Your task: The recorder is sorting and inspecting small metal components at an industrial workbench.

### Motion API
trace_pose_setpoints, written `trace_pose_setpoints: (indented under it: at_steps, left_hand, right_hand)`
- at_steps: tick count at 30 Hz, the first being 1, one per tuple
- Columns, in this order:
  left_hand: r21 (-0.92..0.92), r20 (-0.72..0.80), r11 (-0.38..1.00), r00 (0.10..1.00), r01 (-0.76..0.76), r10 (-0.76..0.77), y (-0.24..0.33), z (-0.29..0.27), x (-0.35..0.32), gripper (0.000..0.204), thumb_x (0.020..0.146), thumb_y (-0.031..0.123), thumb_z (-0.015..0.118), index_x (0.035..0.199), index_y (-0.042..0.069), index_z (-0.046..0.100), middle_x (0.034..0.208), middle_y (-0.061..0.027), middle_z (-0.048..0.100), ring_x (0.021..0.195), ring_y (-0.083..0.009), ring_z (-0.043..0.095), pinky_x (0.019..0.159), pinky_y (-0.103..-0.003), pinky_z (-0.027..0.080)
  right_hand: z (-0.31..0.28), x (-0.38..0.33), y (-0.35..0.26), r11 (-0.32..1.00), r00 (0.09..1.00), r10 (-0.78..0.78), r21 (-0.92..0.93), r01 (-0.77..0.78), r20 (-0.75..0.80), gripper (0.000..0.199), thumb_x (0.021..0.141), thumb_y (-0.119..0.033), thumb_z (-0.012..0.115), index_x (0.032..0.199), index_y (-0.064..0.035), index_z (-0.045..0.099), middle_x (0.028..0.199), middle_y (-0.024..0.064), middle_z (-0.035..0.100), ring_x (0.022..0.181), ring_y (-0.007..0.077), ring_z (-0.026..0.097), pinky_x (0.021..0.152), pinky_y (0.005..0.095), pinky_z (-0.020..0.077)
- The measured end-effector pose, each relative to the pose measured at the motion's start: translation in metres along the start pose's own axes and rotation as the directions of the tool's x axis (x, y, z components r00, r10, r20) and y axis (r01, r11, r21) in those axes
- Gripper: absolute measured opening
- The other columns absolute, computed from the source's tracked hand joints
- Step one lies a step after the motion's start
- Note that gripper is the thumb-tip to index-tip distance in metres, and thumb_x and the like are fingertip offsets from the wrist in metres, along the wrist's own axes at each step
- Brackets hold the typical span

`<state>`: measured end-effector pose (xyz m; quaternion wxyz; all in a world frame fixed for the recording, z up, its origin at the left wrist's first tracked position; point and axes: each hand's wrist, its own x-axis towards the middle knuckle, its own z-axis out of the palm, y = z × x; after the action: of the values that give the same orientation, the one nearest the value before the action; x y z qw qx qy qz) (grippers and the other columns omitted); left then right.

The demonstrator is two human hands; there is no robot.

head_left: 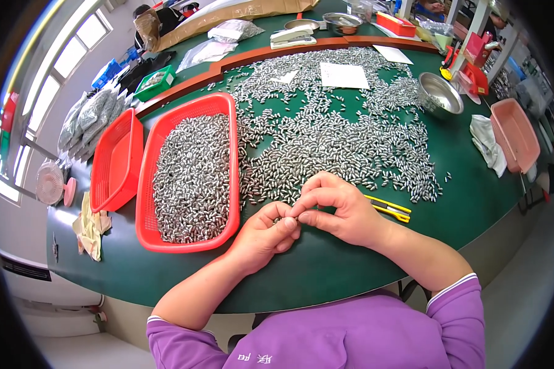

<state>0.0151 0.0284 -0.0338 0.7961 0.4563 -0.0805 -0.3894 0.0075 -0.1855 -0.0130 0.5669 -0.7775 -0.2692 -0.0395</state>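
So the surface here is a smooth dark green tabletop (332, 280) with a soft sheen, its edges bent by the fisheye. A reddish-brown wooden-looking strip (246, 58) fences off the far side. Over on the left there's a bright window (74, 52) in a pale wall, plus a pale pink round fan (50, 183) near bulging clear plastic bags (95, 117).

Most of the tabletop is buried in small shiny silver oval metal pieces (338, 144), with 3 white paper sheets (343, 75) on or beside the spread. More of them fill a red perforated plastic basket (234, 166) left of the hands, and a 2nd red plastic basket (114, 160) sits just beside that. To the right: a round polished metal bowl (435, 91), a crumpled white cloth (487, 144) and a pink plastic basin (516, 132).

The bare left hand (268, 237) has its thumb and finger closed on a small greyish piece (277, 220), mostly hidden, right in front of the pile. The bare right hand (335, 209) meets it at the fingertips; can't tell if that pinch is clamped on anything. A slim yellow-and-black cutter (391, 208) lies near the right wrist.
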Motion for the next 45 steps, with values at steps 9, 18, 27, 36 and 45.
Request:
trace_pose_setpoints:
  at_steps: [9,18,27,36,45]
  left_hand:
    - [0.013,-0.011,0.999,0.999,0.036,-0.036,0.002,0.002,0.000,0.014,0.099,0.019,0.057,0.108,0.010,0.052,0.087,-0.0024,0.057,0.059,-0.0059,0.040,0.052,-0.019,0.030]
    - [-0.009,-0.039,1.000,0.999,0.005,-0.005,0.004,0.005,0.001,0.014,0.102,0.021,0.049,0.104,0.008,0.054,0.085,-0.0017,0.055,0.059,-0.0060,0.039,0.051,-0.019,0.030]
    - [-0.003,-0.090,1.000,0.996,-0.014,0.014,0.003,0.007,0.001,0.016,0.103,0.021,0.047,0.104,0.007,0.055,0.082,-0.0014,0.054,0.055,-0.0066,0.037,0.049,-0.020,0.031]
    - [-0.013,-0.065,0.999,0.997,-0.034,0.033,0.001,0.004,0.002,0.013,0.101,0.017,0.052,0.105,0.006,0.056,0.084,-0.0033,0.057,0.059,-0.0074,0.041,0.054,-0.021,0.033]
    - [0.062,-0.157,0.998,0.988,0.015,-0.005,-0.001,0.000,-0.007,0.008,0.097,0.010,0.056,0.103,0.009,0.052,0.083,-0.0068,0.057,0.057,-0.0095,0.041,0.052,-0.023,0.033]
  right_hand:
    - [-0.001,0.000,-0.002,0.992,0.997,-0.080,-0.096,0.079,-0.011,0.012,0.084,-0.013,0.071,0.096,-0.0135,0.072,0.091,0.0036,0.057,0.089,0.0209,0.058,0.079,0.0335,0.0481]
    - [-0.005,0.003,-0.004,0.921,0.960,-0.261,-0.326,0.214,-0.107,0.014,0.081,-0.014,0.072,0.095,-0.0132,0.071,0.091,0.0040,0.058,0.085,0.0232,0.059,0.075,0.0352,0.0487]
    - [-0.008,0.004,0.004,0.827,0.944,-0.318,-0.514,0.230,-0.090,0.016,0.076,-0.009,0.074,0.091,-0.0125,0.072,0.092,0.0024,0.059,0.084,0.0209,0.060,0.072,0.0342,0.0483]
    - [-0.008,0.002,-0.003,0.867,0.939,-0.335,-0.418,0.273,-0.082,0.020,0.074,-0.011,0.078,0.093,-0.0131,0.072,0.092,0.0033,0.059,0.084,0.0224,0.061,0.074,0.0352,0.0494]
    - [0.003,-0.001,0.000,0.872,0.928,-0.365,-0.376,0.313,-0.074,0.017,0.079,-0.019,0.072,0.090,-0.0114,0.062,0.099,0.0060,0.058,0.091,0.0270,0.060,0.077,0.0384,0.0495]
